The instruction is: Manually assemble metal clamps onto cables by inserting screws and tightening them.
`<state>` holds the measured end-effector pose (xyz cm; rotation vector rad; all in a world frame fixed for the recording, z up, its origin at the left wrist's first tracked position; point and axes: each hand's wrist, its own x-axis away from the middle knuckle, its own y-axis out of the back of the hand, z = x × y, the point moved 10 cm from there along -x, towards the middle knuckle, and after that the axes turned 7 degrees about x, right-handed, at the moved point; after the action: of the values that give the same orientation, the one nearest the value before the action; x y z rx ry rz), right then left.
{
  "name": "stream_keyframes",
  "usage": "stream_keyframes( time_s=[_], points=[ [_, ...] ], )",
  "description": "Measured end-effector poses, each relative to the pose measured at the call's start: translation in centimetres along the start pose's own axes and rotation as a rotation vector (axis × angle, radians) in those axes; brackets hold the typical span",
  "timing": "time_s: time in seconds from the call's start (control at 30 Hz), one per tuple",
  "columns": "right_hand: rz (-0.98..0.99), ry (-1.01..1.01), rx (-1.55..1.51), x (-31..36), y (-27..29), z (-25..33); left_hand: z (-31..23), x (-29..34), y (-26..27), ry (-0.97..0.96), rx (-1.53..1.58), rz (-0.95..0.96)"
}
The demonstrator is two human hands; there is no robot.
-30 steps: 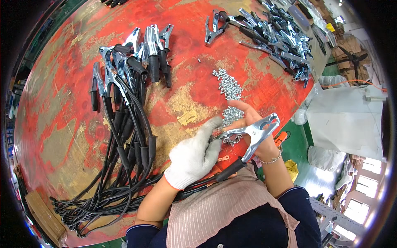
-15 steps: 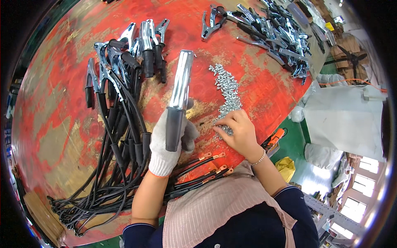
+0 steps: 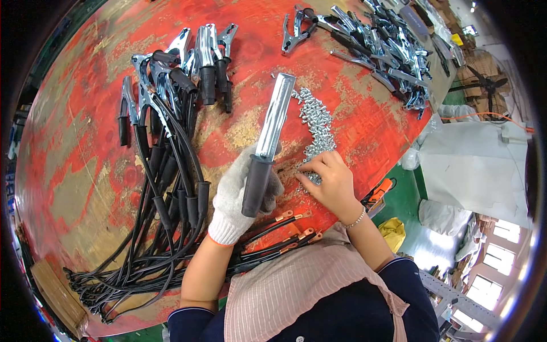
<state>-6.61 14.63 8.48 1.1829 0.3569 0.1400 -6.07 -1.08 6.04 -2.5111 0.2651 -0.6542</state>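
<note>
My left hand point(image 3: 236, 191), in a white knitted glove, is closed around a metal clamp point(image 3: 276, 117) with a black handle sleeve. The clamp points away from me, its top leaning to the right. At the near end of a strip of small silver screws point(image 3: 317, 128), my bare right hand point(image 3: 330, 179) has thumb and forefinger drawn together. Whatever lies between those fingertips is too small to make out. Just below the left hand, black cables with copper lugs point(image 3: 307, 233) lie along the table's near edge.
Clamps joined to black cables point(image 3: 171, 194) cover the left of the worn red table point(image 3: 68, 171). Loose clamps point(image 3: 387, 51) are heaped at the far right. An orange-handled tool point(image 3: 380, 189) is by the right edge, above a yellow bag point(image 3: 392, 232).
My left hand has shifted right with the clamp, which now leans further right and sits closer to the screws. The right hand stays at the near end of the screws, almost unmoved.
</note>
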Motion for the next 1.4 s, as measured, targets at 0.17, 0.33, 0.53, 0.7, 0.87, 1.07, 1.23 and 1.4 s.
stream_keyframes(
  time_s=[0.17, 0.33, 0.53, 0.7, 0.87, 1.07, 1.23, 1.4],
  points=[
    [0.010, 0.045, 0.006, 0.1, -0.2, 0.2, 0.0, -0.1, -0.3, 0.017, -0.018, 0.019],
    [0.038, 0.046, 0.006, -0.2, -0.6, 0.0, 0.9, 0.0, 0.1, 0.018, 0.002, 0.005],
    [0.062, 0.019, -0.129, -0.8, -0.3, -0.2, 0.0, 0.3, -0.2, -0.115, -0.063, -0.032],
    [0.074, 0.026, -0.051, -1.7, 0.5, 0.1, 0.4, 0.2, -0.1, -0.114, -0.096, 0.004],
    [0.104, 0.069, 0.026, -1.0, -0.3, -0.2, 0.0, 0.2, -0.4, -0.122, -0.037, 0.013],
    [0.112, 0.088, 0.070, -0.9, -0.7, 0.0, -0.4, 0.3, -0.4, -0.163, -0.167, 0.022],
    [0.075, 0.141, 0.124, -1.1, -0.6, 0.5, -0.3, 0.2, 0.0, -0.166, -0.306, -0.070],
    [0.033, 0.154, 0.083, -1.4, -0.2, 0.8, -2.1, 0.8, -1.0, -0.271, -0.498, -0.080]
  ],
)
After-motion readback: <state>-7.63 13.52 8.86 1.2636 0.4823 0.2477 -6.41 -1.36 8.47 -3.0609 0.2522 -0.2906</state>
